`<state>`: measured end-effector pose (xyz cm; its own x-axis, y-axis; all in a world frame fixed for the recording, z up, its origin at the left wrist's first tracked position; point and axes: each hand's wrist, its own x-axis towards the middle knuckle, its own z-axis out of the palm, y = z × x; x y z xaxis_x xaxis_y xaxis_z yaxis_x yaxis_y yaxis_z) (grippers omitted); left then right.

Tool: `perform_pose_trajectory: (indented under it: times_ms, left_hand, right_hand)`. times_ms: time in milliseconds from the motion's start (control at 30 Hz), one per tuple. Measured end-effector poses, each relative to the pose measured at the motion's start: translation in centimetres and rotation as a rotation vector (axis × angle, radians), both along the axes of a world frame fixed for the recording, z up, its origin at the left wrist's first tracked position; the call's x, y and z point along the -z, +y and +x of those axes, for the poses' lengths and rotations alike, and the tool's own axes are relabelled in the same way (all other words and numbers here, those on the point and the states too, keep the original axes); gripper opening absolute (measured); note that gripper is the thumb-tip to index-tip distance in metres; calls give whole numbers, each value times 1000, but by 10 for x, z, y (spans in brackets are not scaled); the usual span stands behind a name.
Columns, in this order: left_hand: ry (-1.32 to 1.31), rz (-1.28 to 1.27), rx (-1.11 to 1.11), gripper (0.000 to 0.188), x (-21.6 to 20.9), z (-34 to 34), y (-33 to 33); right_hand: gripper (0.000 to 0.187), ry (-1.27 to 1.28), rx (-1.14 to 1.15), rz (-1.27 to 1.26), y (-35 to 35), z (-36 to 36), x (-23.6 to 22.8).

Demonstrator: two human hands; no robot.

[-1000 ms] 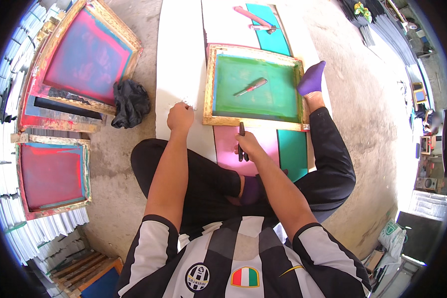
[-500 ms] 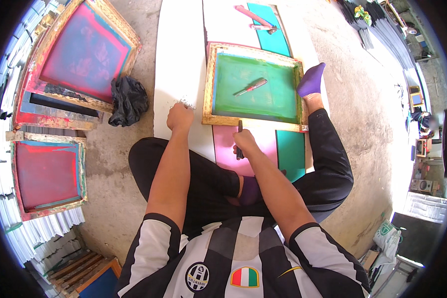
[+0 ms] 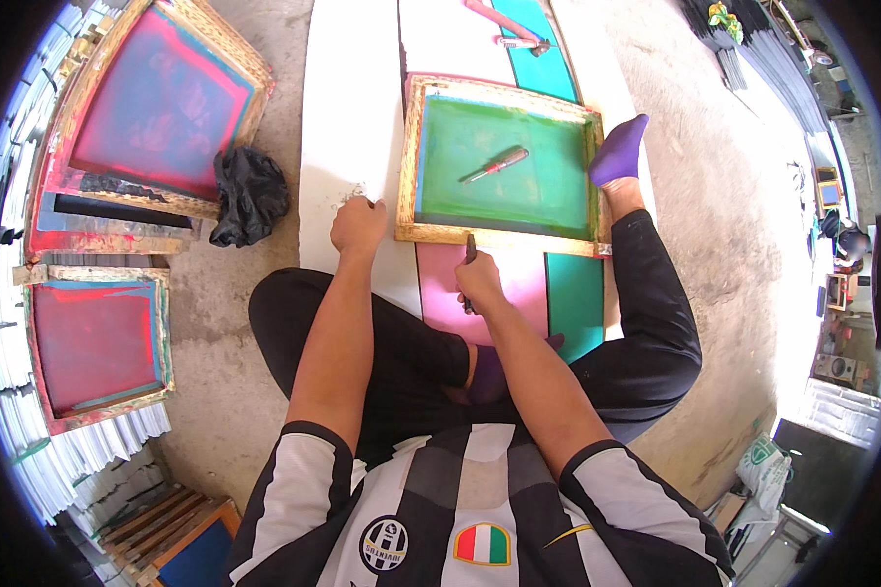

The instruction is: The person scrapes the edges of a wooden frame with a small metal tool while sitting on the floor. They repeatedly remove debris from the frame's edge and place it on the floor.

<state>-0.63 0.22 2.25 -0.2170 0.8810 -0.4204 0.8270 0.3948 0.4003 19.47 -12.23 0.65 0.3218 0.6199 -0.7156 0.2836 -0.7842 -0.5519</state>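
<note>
A wooden screen-printing frame [image 3: 504, 235] with green mesh lies on boards before me. On its mesh rests a screwdriver [image 3: 499, 164] with a clear and red handle. My right hand [image 3: 481, 279] is wrapped round a slim black tool [image 3: 471, 248], held upright near the frame's front edge; its exact kind does not show. Left of the frame, my left hand [image 3: 359, 227] is closed in a fist over the white board [image 3: 328, 176]. Small dark bits [image 3: 358, 191] are scattered just beyond its fingers. Whatever the fist holds, if anything, is hidden.
A hammer [image 3: 514, 27] and a cutter knife [image 3: 517, 43] lie at the far end. My purple-socked foot [image 3: 620, 152] presses near the frame's right side. To the left are a black plastic bag [image 3: 250, 196] and red-stained frames [image 3: 98, 338]. A pink panel [image 3: 519, 284] lies beneath my right hand.
The view has shifted slightly. The black tool in my right hand is tilted a little differently, and my left fist has turned slightly beside the dark bits. The frame and screwdriver stay together.
</note>
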Motion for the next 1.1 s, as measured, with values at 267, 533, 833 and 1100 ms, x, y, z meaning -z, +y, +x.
perform_pose_trajectory:
  times_ms: [267, 533, 833, 1100]
  left_hand:
    - [-18, 67, -36, 40, 7, 0, -5]
    - [-474, 324, 524, 22, -1, 15, -32]
    - [-313, 492, 856, 16, -3, 34, -50]
    - [-175, 385, 676, 16, 2, 28, -45]
  right_hand:
    - [6, 314, 146, 231, -16, 11, 47]
    - [11, 413, -50, 245, -23, 19, 23]
    - [21, 445, -159, 202, -19, 6, -1]
    - [33, 552, -67, 76, -19, 14, -29]
